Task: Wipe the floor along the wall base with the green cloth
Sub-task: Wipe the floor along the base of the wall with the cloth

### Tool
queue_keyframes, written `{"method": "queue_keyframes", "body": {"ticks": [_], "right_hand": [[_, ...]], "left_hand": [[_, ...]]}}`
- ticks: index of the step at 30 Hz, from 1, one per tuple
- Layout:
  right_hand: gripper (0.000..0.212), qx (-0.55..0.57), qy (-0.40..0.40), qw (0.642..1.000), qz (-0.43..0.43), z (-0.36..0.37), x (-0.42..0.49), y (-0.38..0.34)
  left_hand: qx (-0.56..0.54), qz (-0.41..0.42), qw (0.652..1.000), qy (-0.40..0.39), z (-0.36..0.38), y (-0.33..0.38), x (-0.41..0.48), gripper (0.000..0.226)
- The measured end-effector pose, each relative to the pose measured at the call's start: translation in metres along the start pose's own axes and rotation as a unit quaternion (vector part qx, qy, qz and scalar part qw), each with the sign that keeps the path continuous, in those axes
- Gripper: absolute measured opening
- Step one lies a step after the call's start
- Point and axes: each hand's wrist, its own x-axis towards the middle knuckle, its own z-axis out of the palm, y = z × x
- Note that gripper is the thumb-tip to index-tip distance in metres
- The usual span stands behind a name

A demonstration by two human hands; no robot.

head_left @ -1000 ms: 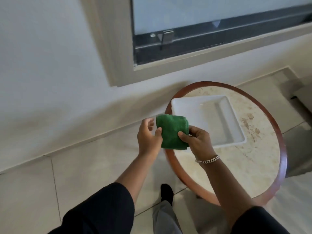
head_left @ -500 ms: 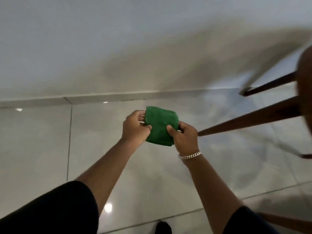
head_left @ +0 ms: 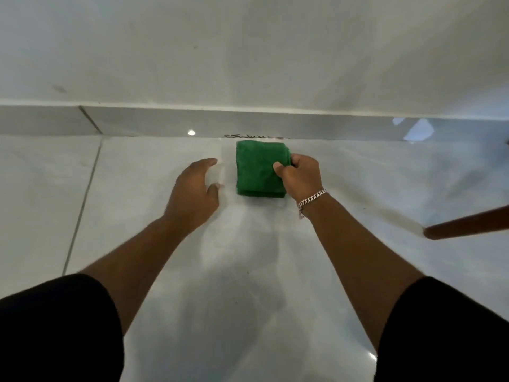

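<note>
- Gripping the green cloth point(head_left: 259, 168) at its right edge, the right hand point(head_left: 298, 179) has its thumb on top and its fingers curled round the side, clamped on the folded stack; a chain bracelet point(head_left: 312, 199) sits at that wrist.
- Left of the cloth, the left hand point(head_left: 194, 194) is spread with fingers apart, holding nothing; whether its palm presses the floor point(head_left: 248, 271) or hovers just over it cannot be told.
- Centre of the frame, slightly above the middle: the cloth lies folded into a thick square on the glossy pale tile, its far edge just beside the skirting strip point(head_left: 165, 121) at the wall point(head_left: 248, 51) base.
- Handling, as a judgement: the cloth looks soft, light and limp, several layers deep, so an edge pinch may let the folds slide open. A flat palm pressing down on the middle would likely hold the layers together and carry pressure better.
- The polished tile looks slick, so the cloth should glide easily.
- A dark scribble-like mark point(head_left: 253, 136) runs along the joint just beyond the cloth.
- At the right edge of the frame a brown wooden leg point(head_left: 468, 226) juts in, well apart from the cloth.
</note>
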Motion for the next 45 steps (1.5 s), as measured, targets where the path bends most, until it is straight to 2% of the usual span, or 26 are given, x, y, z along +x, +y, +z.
{"method": "queue_keyframes", "body": {"ticks": [2, 4, 6, 8, 11, 15, 21, 26, 28, 30, 33, 35, 37, 39, 43, 45], "right_hand": [[0.006, -0.029, 0.036, 0.999, -0.006, 0.006, 0.008, 0.004], [0.028, -0.113, 0.102, 0.987, -0.051, 0.014, 0.010, 0.008], [0.043, -0.186, 0.145, 0.959, -0.155, 0.025, 0.006, 0.010], [0.044, -0.254, 0.105, 0.931, -0.241, 0.041, 0.004, 0.011], [0.049, -0.378, 0.037, 0.886, -0.266, 0.060, 0.006, 0.021], [0.049, -0.403, 0.050, 0.867, -0.288, 0.051, 0.020, 0.034], [0.049, -0.419, 0.118, 0.885, -0.164, 0.030, 0.045, 0.039], [0.049, -0.384, 0.191, 0.901, -0.062, 0.074, 0.032, 0.017], [0.048, -0.390, 0.170, 0.900, -0.089, 0.090, 0.027, 0.008], [0.046, -0.392, 0.131, 0.898, -0.152, 0.096, 0.024, 0.007], [0.045, -0.402, 0.074, 0.881, -0.237, 0.075, 0.032, 0.015], [0.044, -0.415, 0.062, 0.870, -0.260, 0.049, 0.047, 0.024], [0.043, -0.433, 0.095, 0.866, -0.233, 0.024, 0.057, 0.037], [0.043, -0.432, 0.136, 0.875, -0.172, 0.007, 0.062, 0.046], [0.042, -0.401, 0.176, 0.897, -0.055, 0.029, 0.059, 0.026], [0.039, -0.393, 0.166, 0.902, -0.070, 0.051, 0.053, 0.012]], "left_hand": [[0.184, 0.007, 0.980, -0.070, -0.004, -0.032, 0.008, 0.070], [0.287, -0.004, 0.953, -0.092, -0.006, -0.056, 0.013, 0.082], [0.313, 0.009, 0.948, -0.067, -0.006, -0.065, 0.016, 0.087], [0.326, 0.021, 0.944, -0.054, -0.005, -0.065, 0.020, 0.088], [0.337, 0.024, 0.940, -0.052, -0.007, -0.064, 0.024, 0.089], [0.335, 0.026, 0.940, -0.060, -0.010, -0.062, 0.028, 0.090], [0.326, 0.028, 0.943, -0.065, -0.012, -0.063, 0.031, 0.088], [0.330, 0.027, 0.941, -0.067, -0.012, -0.062, 0.032, 0.089], [0.332, 0.029, 0.940, -0.070, -0.010, -0.063, 0.033, 0.090], [0.333, 0.026, 0.940, -0.067, -0.010, -0.065, 0.034, 0.091], [0.327, 0.027, 0.942, -0.068, -0.010, -0.064, 0.034, 0.091], [0.321, 0.033, 0.944, -0.068, -0.011, -0.064, 0.034, 0.091], [0.319, 0.035, 0.945, -0.066, -0.011, -0.066, 0.034, 0.090], [0.317, 0.037, 0.945, -0.065, -0.010, -0.067, 0.034, 0.091], [0.315, 0.042, 0.946, -0.063, -0.011, -0.067, 0.034, 0.091], [0.317, 0.044, 0.946, -0.056, -0.011, -0.067, 0.034, 0.090]]}}
